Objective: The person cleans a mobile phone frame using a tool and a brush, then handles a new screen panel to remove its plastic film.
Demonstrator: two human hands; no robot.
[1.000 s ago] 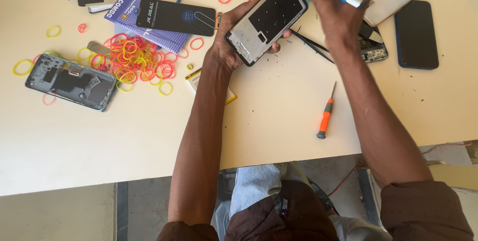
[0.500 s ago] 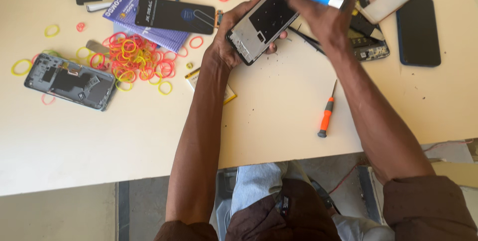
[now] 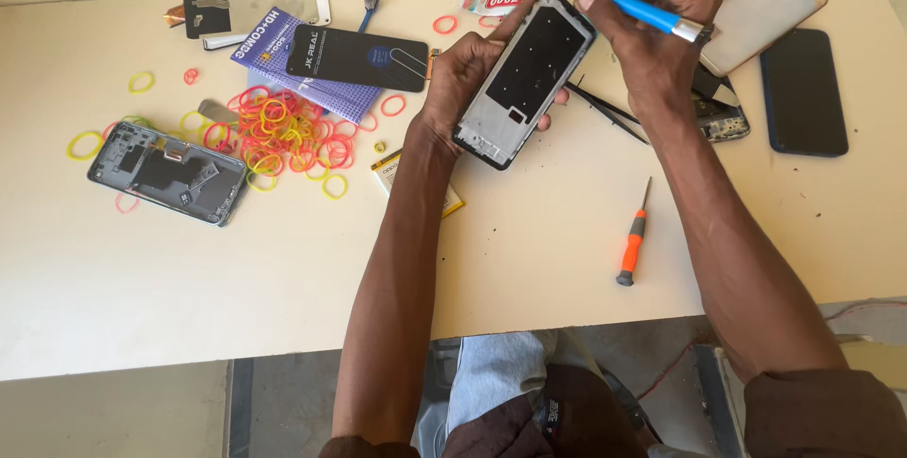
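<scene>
My left hand [image 3: 463, 75] grips an opened phone frame [image 3: 525, 78], tilted, with its bare inner side facing up, above the cream table [image 3: 283, 278]. My right hand [image 3: 652, 28] holds a blue-handled scraper tool [image 3: 635, 6] whose flat metal tip rests at the frame's top corner. Black tweezers [image 3: 609, 110] lie on the table just right of the frame, under my right wrist.
A pile of coloured rubber bands [image 3: 283, 132] and a dismantled phone body [image 3: 168, 172] lie at left. Screen-protector packs [image 3: 350, 56] sit behind them. An orange screwdriver [image 3: 631, 242], a flat battery [image 3: 392, 172], a dark phone [image 3: 803, 91] and a light phone panel [image 3: 761, 16] lie nearby.
The scraper tip has slid along the frame's top edge toward its corner, and the frame has tilted slightly in my left hand.
</scene>
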